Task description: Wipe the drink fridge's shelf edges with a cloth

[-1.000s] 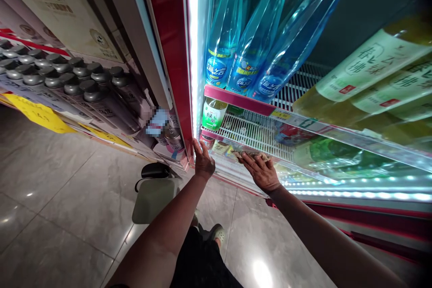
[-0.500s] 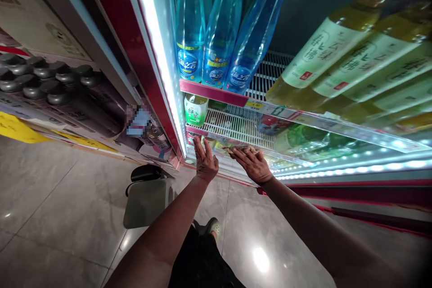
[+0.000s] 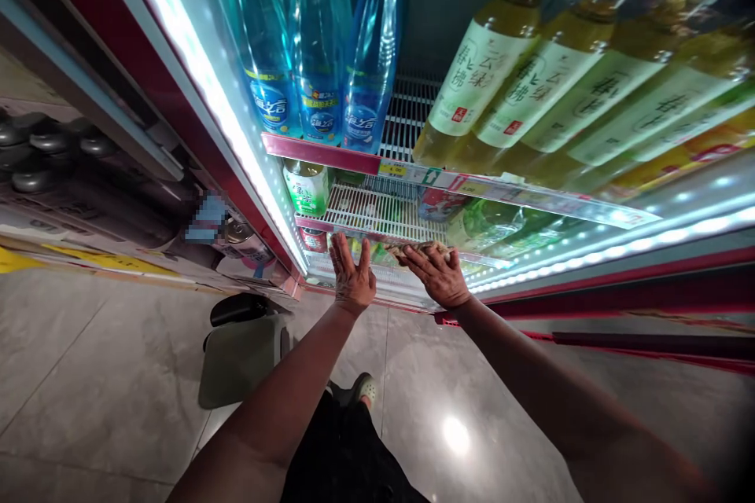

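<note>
Since the earlier frame, the left hand (image 3: 351, 277) has been slid from the cooler's frame onto the low glass, fingers spread flat and holding nothing. Just beside it, the right hand (image 3: 437, 275) is pressed, fingers extended, over a crumpled cloth (image 3: 421, 250) on the glass door (image 3: 531, 247). Beyond, green tea bottles (image 3: 519, 86) and blue water bottles (image 3: 312, 55) are shelved. With weight leaned low, a slip on the glossy floor (image 3: 118, 377) could be risked, or the cloth dropped.
</note>
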Demonstrator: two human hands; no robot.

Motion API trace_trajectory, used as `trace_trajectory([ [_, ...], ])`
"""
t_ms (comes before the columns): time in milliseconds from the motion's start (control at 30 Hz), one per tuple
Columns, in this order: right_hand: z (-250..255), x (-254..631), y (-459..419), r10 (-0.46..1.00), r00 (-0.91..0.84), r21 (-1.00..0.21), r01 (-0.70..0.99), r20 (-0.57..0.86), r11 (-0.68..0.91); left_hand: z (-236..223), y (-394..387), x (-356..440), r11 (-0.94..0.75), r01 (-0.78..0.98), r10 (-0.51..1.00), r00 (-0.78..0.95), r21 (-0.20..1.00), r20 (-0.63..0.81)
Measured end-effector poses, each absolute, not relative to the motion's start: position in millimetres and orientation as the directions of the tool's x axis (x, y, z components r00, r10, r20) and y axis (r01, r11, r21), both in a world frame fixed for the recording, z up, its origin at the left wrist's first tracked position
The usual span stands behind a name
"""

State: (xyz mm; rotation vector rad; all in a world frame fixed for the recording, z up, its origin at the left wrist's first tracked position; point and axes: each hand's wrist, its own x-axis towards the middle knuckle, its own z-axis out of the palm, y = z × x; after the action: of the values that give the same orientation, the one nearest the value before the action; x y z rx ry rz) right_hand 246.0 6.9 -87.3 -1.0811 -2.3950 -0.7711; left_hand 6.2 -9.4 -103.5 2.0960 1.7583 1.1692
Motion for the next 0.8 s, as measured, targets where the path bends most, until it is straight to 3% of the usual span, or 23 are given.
trace_trajectory([
  [133,-86.2,267.6,5.5,0.578,-0.549,0.288,0.826,0.604,0.484,-102.2,-10.3,18.4,-0.347,0.764,0.875,0.055,0.544,0.482],
  [367,-108.5,299.7,-2.7,0.535,-0.664,0.322,0.734,0.523,0.598,-101.4,-9.3,25.7,-0.295,0.78,0.902,0.036,0.552,0.431],
  [633,-100.1,329.8,-8.5,0.556,-0.543,0.306,0.831,0.629,0.464,-97.5,-14.2,47.6,-0.315,0.803,0.891,0.067,0.506,0.449],
  [800,-120.2,350.8,-18.3,0.603,-0.58,0.322,0.811,0.547,0.488,-106.9,-17.7,53.7,-0.309,0.835,0.894,0.091,0.456,0.439],
])
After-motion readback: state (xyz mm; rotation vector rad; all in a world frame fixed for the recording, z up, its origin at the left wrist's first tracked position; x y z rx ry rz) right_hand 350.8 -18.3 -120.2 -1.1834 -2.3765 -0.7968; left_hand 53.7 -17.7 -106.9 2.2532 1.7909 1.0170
